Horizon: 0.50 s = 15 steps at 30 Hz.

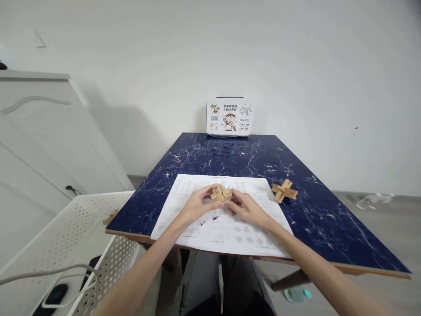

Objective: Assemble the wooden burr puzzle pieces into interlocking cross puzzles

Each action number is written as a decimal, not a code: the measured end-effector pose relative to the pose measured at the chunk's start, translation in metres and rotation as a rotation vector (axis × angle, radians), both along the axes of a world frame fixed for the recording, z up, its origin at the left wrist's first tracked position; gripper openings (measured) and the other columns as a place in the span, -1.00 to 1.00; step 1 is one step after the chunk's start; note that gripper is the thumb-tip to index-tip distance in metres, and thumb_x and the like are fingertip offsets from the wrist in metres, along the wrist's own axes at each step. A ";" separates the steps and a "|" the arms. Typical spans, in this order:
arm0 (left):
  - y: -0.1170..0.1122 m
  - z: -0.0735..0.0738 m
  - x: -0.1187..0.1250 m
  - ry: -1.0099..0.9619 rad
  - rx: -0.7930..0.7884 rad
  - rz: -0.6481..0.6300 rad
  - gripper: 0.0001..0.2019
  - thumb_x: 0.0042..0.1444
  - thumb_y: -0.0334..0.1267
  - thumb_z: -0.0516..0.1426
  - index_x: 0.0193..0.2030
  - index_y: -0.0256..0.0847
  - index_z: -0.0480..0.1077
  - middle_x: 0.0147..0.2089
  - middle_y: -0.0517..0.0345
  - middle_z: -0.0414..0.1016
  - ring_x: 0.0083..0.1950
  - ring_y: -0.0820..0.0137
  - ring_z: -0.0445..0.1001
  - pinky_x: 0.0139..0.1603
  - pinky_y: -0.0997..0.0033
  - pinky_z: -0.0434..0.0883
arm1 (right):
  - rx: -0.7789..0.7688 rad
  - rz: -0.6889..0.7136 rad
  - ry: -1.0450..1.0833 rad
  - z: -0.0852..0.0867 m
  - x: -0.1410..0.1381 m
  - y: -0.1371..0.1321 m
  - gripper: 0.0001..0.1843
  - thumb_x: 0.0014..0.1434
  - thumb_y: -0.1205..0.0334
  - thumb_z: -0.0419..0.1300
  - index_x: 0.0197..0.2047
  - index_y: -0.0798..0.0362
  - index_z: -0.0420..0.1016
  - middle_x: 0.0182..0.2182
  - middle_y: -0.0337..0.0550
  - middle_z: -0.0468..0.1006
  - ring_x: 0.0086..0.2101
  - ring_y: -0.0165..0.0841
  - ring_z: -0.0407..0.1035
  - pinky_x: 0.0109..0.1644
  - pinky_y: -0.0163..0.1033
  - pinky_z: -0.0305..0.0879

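Observation:
A small wooden interlocking puzzle [221,193] is held between both hands, just above a printed instruction sheet [197,228] on the blue table. My left hand [200,202] grips its left side, with the thumb along the near edge. On the right side, the fingers of my right hand [245,207] are closed against the same puzzle. Part of it is hidden by the fingers. Another wooden puzzle [284,191], made of crossed sticks, lies to the right, by the sheet's edge.
A white cartoon-printed case [229,116] stands at the table's far edge against the wall. Left of the blue marbled table [217,156] is a white perforated basket [112,263] with cables. Wooden pieces [110,218] show by the table's left corner. A bottle [297,294] lies on the floor.

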<state>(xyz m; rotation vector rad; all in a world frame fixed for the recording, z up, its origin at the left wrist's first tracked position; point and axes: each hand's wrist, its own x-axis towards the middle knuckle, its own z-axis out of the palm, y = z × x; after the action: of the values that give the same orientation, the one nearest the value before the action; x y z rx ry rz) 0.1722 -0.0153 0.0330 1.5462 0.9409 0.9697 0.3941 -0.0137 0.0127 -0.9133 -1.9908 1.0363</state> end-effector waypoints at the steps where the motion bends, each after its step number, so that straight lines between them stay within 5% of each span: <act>1: 0.000 0.000 0.000 0.003 0.004 0.001 -0.37 0.02 -0.14 0.43 0.26 -0.07 0.45 0.26 -0.03 0.53 0.23 0.10 0.50 0.27 0.07 0.40 | -0.009 0.002 0.003 0.001 0.000 0.000 -0.74 0.41 -0.02 0.11 -0.13 -0.01 0.41 -0.49 -0.23 0.54 -0.46 -0.30 0.43 -0.35 -0.22 0.24; 9: -0.004 0.003 0.000 -0.013 0.016 -0.046 -0.33 0.02 -0.19 0.43 0.30 -0.10 0.42 0.26 -0.06 0.53 0.22 0.08 0.51 0.26 0.04 0.41 | -0.235 0.231 0.089 0.008 0.005 0.001 -0.52 0.41 -0.23 0.06 -0.15 0.04 0.48 -0.37 -0.16 0.55 -0.51 -0.42 0.25 -0.42 -0.27 0.18; 15: -0.007 0.005 0.001 0.024 0.068 -0.034 -0.33 0.01 -0.24 0.41 0.30 -0.06 0.42 0.27 -0.01 0.52 0.24 0.09 0.49 0.30 0.01 0.38 | -0.258 0.176 0.093 0.007 0.007 0.002 -0.52 0.33 -0.25 0.18 -0.24 0.04 0.51 -0.45 -0.20 0.52 -0.51 -0.41 0.25 -0.45 -0.28 0.15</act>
<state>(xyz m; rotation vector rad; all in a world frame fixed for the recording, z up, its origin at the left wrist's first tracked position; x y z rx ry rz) 0.1732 -0.0219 0.0384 1.6285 0.9044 0.9696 0.4015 -0.0114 0.0200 -0.8147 -1.9151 1.4350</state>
